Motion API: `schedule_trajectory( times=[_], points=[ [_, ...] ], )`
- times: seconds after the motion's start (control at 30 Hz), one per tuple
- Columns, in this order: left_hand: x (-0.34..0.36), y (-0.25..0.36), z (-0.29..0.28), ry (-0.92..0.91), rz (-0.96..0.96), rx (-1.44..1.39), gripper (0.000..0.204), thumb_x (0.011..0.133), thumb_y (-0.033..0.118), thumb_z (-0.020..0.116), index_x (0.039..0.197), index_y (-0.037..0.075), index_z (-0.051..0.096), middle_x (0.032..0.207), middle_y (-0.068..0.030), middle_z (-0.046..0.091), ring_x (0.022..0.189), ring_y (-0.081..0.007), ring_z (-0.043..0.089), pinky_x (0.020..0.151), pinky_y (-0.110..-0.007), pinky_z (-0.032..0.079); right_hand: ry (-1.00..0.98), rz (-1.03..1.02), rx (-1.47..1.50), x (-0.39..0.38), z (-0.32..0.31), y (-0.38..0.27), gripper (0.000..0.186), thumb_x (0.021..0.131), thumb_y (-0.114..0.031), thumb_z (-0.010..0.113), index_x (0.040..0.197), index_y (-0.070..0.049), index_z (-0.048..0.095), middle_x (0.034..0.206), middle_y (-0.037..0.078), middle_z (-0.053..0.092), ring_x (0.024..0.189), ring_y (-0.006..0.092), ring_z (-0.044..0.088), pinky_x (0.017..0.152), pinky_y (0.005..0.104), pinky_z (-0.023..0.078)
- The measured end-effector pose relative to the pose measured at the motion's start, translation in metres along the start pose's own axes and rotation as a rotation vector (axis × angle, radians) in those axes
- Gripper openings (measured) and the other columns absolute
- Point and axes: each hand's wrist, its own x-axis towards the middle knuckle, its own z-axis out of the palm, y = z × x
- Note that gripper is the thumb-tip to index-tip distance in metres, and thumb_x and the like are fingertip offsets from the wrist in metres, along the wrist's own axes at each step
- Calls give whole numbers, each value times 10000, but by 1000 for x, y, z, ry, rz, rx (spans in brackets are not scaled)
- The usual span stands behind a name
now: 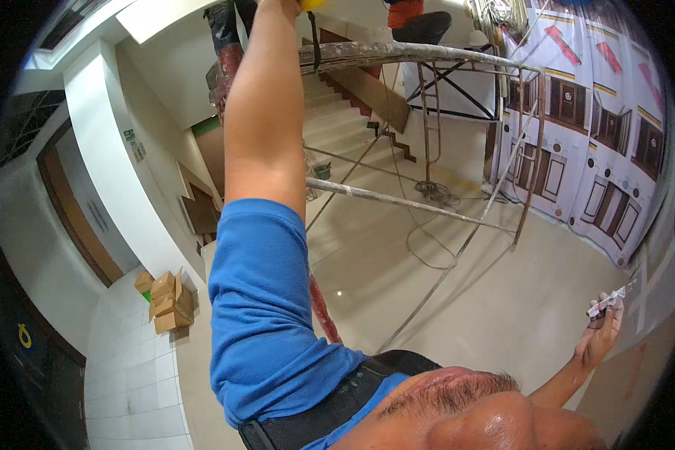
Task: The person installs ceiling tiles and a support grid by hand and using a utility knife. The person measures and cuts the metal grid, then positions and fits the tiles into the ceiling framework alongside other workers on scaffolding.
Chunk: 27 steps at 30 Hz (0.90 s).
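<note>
My left arm in a blue sleeve reaches straight up, and my left hand [280,6] is mostly cut off by the top edge, its fingers hidden. Something yellow [312,4] shows right beside it. At the far right, my right hand [603,330] is closed round a slim hand tool [607,301] coated in white, with a narrow tip pointing up and right. The tool's exact kind cannot be made out. That hand is close to a pale, smeared surface [649,306] along the right rim.
A metal scaffold [409,201] with a paint-spattered platform [412,52] stands ahead. A person's legs [420,27] show above it, another's dark trousers [221,26] at upper left. Stairs [334,112], coiled cable [436,193], cardboard boxes [170,301] and a printed sheet [577,142] lie around.
</note>
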Motion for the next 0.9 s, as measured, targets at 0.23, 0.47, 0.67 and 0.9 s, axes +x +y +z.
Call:
schedule_trajectory(
  times=[0.23, 0.47, 0.67, 0.9],
  points=[
    [-13, 53, 27, -109, 117, -45, 272, 998, 318, 441, 919, 89, 567, 747, -84, 618, 620, -263, 634, 551, -424, 549, 64, 8, 10, -6, 0, 4, 311, 1011, -110, 515, 1302, -2, 507, 1150, 163, 629, 982, 219, 621, 859, 340, 517],
    [-19, 65, 26, -112, 218, -49, 300, 1014, 355, 454, 938, 87, 563, 739, -68, 592, 599, -232, 607, 543, -399, 537, 119, 12, -10, -6, 5, 1, 284, 1017, -128, 511, 1281, -24, 519, 1144, 159, 635, 968, 219, 618, 880, 345, 505],
    [-40, 51, 40, -50, 118, -107, 311, 1011, 379, 492, 962, 81, 566, 731, -61, 577, 574, -225, 591, 521, -384, 528, 82, 3, 2, 3, -11, 15, 299, 1019, -139, 516, 1289, -11, 512, 1151, 159, 632, 978, 211, 615, 878, 344, 503],
    [-22, 58, 45, -193, 239, 11, 280, 1018, 336, 432, 969, 83, 540, 762, -62, 579, 611, -233, 605, 541, -399, 528, 90, 15, -12, 3, -9, 14, 326, 1014, -153, 534, 1303, -5, 505, 1148, 158, 630, 963, 204, 611, 859, 331, 496]
  ],
)
